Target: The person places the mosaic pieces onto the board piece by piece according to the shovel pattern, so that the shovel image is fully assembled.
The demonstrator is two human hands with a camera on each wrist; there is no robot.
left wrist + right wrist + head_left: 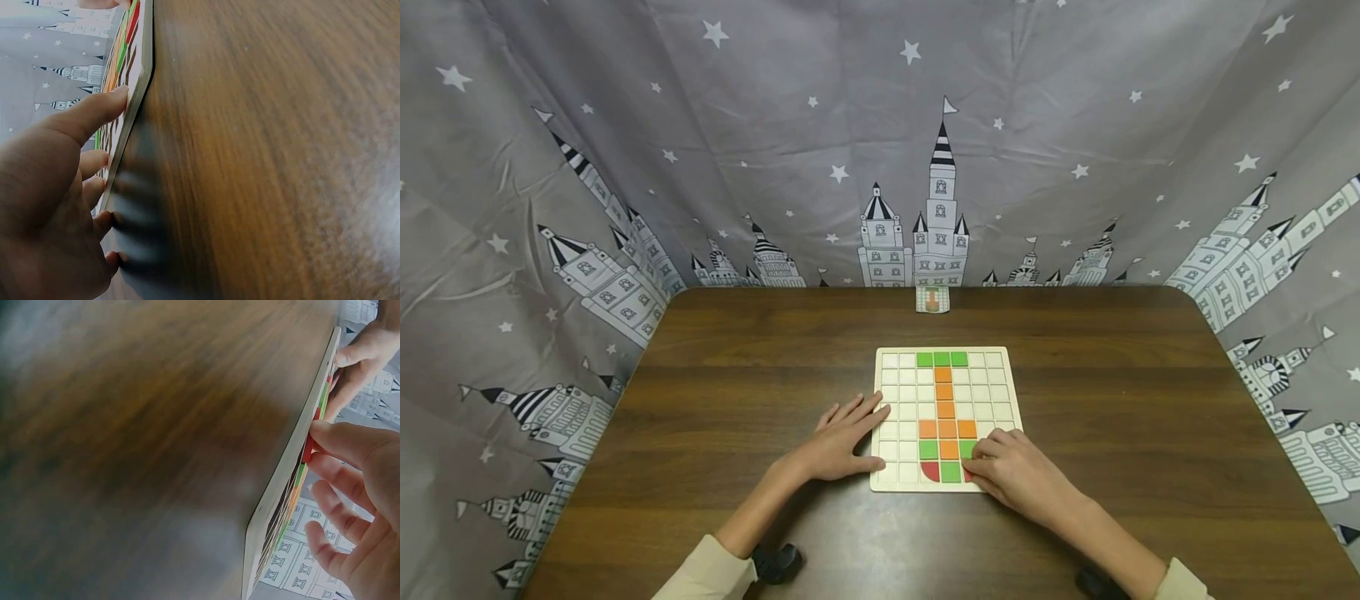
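A cream grid board [891, 450] lies flat on the table, with green, orange and red tiles set in its squares. With thumb and index finger, my right hand [1022, 475] pinches a red tile [308, 449] at the board's near row, mostly covered by the fingers in the head view. To its left sit a green tile [951, 472] and a rounded red tile [930, 472]. My left hand [835, 442] rests on the board's left edge, fingers spread and thumb [103, 112] on the near corner area; it grips no tile.
A small card [932, 300] with a printed coloured grid pattern lies at the table's far edge. The brown wooden table [737, 375] surrounds the board. Behind it hangs a grey curtain [775, 125] with castles and stars.
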